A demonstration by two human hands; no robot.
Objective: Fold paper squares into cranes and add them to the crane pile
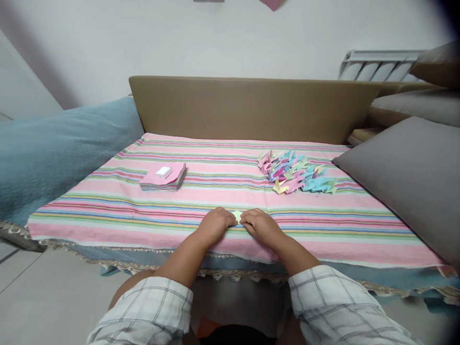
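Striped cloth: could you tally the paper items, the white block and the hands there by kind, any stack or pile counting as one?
Hands, left hand and right hand: 2
Paper stack: 1
White block: 1
Pile of folded paper: 1 (pieces overlap too much to count)
Pale green paper: 1
Total: 6

Sofa [251,108], striped cloth [219,184] on seat: paper stack [163,181] left, folded-paper pile [296,173] right, pale green paper [237,216] front centre.

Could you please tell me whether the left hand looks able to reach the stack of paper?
Probably yes: the stack of paper lies ahead and leftward, with only striped cloth between it and the left hand, though that hand would likely have to leave the pale green paper first.
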